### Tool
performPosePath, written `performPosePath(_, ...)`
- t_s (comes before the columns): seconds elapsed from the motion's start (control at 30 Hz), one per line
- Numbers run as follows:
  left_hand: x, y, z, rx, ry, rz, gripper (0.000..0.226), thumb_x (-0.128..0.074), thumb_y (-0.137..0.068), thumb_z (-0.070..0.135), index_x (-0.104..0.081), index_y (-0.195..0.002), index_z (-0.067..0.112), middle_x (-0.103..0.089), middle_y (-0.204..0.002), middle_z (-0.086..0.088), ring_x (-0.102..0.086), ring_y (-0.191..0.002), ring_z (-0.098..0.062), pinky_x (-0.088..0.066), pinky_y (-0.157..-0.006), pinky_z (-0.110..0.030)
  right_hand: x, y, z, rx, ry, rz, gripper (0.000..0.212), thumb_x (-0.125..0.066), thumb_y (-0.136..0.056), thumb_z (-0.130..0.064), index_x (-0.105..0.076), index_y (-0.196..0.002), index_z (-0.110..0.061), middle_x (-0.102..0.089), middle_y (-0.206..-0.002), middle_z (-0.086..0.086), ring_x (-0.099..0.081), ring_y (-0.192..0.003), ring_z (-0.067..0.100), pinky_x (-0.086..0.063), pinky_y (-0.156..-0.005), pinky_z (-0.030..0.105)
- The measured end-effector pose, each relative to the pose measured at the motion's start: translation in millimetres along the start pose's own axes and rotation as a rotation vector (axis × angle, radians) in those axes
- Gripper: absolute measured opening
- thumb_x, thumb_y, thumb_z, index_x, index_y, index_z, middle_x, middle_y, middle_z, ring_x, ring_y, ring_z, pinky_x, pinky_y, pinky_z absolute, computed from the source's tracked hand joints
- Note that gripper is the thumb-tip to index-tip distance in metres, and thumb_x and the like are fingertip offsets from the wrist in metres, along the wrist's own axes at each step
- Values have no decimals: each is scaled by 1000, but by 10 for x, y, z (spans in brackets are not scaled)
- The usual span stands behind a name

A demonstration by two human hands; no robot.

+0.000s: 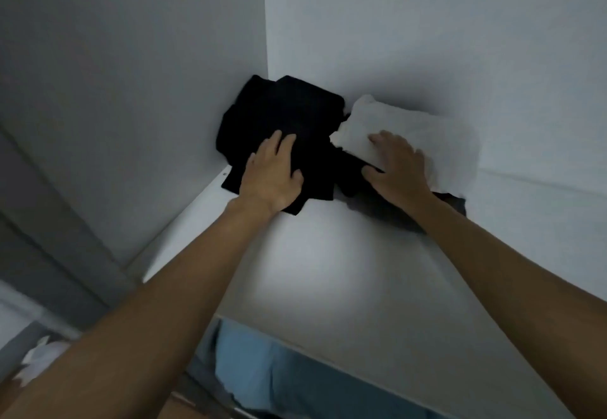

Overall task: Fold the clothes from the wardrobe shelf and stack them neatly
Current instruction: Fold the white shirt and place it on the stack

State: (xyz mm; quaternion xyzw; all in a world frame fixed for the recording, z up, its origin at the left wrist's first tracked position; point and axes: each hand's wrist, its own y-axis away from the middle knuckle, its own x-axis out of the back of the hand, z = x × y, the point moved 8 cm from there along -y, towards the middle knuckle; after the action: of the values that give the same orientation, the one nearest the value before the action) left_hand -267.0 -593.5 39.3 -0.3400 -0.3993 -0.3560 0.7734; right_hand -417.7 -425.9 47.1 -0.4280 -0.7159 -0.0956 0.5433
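A pile of black clothes (285, 116) lies in the back left corner of the white wardrobe shelf (328, 254). Beside it on the right lies a white garment (437, 142), partly on top of more dark cloth (387, 208). My left hand (271, 175) rests flat on the front of the black pile, fingers straight. Spread over the near edge of the white garment is my right hand (395, 165), its thumb down by the dark cloth under it. Both arms reach up from below.
The wardrobe's left side wall (131, 106) and back wall (427, 41) close in the corner. Below the shelf's front edge hangs light blue cloth (262, 366). Something white and crumpled (36, 356) sits at the lower left.
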Motion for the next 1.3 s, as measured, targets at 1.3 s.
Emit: performPosePath(1.3,1541,2920,-936,58,121,299,33,-57,-97,18,-53,-130,15,-53,-133,-2,-57,-115,-20,-48,-95,-34,-689,1829,-3130,-198,-1296,-516,61,-25,-105,-49,-53,-139,-7,-61,-131,11,-58,-104,15,-42,-82,28)
